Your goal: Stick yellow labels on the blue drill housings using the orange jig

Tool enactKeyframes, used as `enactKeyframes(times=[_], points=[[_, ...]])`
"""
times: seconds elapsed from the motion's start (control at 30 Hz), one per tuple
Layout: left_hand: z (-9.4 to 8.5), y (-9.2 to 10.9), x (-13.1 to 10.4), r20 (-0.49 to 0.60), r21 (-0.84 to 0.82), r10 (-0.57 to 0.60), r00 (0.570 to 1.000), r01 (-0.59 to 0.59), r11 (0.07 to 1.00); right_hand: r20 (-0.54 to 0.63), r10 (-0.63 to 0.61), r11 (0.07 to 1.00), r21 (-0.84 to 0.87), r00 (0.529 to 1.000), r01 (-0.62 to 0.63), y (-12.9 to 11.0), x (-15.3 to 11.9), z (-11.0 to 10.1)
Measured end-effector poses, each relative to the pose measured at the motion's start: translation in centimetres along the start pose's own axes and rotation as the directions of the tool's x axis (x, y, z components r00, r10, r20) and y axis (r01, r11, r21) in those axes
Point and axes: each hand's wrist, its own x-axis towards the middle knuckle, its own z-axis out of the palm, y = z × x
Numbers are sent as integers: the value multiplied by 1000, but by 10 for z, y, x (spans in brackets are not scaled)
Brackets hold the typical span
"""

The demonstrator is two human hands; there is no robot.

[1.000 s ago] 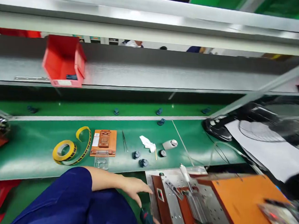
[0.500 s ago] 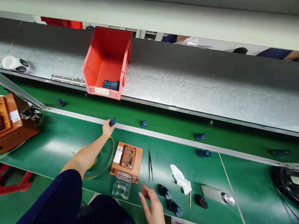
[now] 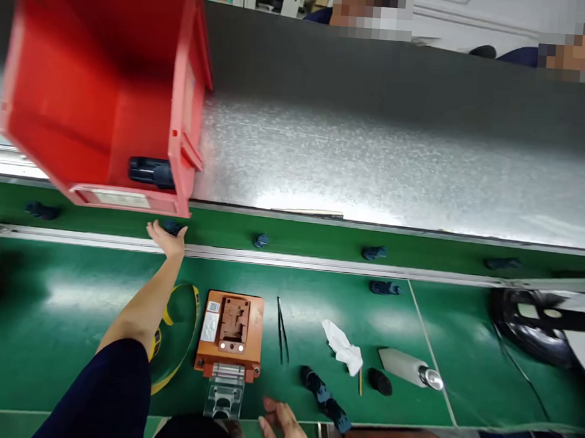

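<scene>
My left hand (image 3: 168,239) is stretched over the metal rail with its fingers apart. A dark blue part (image 3: 172,226) lies on the green strip right by its fingers. Near the front edge of the green bench, my right hand (image 3: 282,426) has spread fingers and holds nothing. An orange fixture (image 3: 254,323) with a brown nest and a clear hinged flap (image 3: 225,396) sits between my arms. Black tweezers (image 3: 282,332) lie to its right. Dark blue parts (image 3: 325,396) lie end to end beyond my right hand.
On the metal shelf (image 3: 352,143) stands a red bin (image 3: 123,198) holding a black part. Yellow tape (image 3: 191,339), a white tissue (image 3: 342,346), a black round piece (image 3: 380,381) and a bottle (image 3: 405,367) are on the bench. People are partly visible beyond the shelf.
The view has shifted, and the red bin looks larger and closer. My left hand has opened from around the dark blue part, which now lies on the green strip. My right hand stays near the front edge.
</scene>
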Motion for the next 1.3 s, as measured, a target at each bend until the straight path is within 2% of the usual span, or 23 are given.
enactKeyframes(times=[0.1,0.2,0.3,0.33,0.4,0.47,0.57,0.67,0.8,0.9,0.97,1.03,1.13,1.23,1.3], points=[[36,36,-27,-25,-97,-24,999,22,995,-25,6,1000,8,1000,-5,1,-3,4],[96,83,-59,176,-233,49,983,-7,973,-35,-20,1000,18,999,21,0,-5,8],[148,122,-78,316,-344,36,948,79,935,-21,-22,1000,5,1000,22,-1,-7,7],[158,131,-80,339,-372,9,941,126,919,-25,-20,1000,-2,999,20,-1,-8,6],[165,143,-80,386,-430,-44,921,222,875,-56,-31,999,-11,998,30,-2,-11,4],[155,147,-82,463,-493,-56,885,310,813,-100,-39,999,-11,994,38,-1,-14,0],[118,143,-103,618,-557,8,786,431,710,-108,-27,999,25,994,30,-3,-16,-9],[69,138,-148,725,-558,58,687,535,635,-74,-35,994,98,997,43,-9,-6,-21],[12,133,-221,799,-493,13,601,644,585,-76,-144,972,174,987,155,-27,23,-32],[-13,129,-268,862,-442,-36,506,783,438,-129,-284,939,162,950,303,-45,43,-34],[-22,124,-293,886,-424,-63,459,858,290,-64,-423,897,111,904,427,-55,52,-34],[-27,116,-314,892,-415,-105,439,889,193,90,-523,852,60,847,520,-61,57,-30],[-31,104,-339,875,-420,-197,443,895,150,285,-565,815,45,775,577,-61,57,-18],[-37,93,-356,834,-459,-262,486,874,160,335,-570,810,79,750,581,-52,62,-2],[-44,84,-365,802,-464,-302,515,856,225,301,-581,808,100,756,581,-46,77,7]])
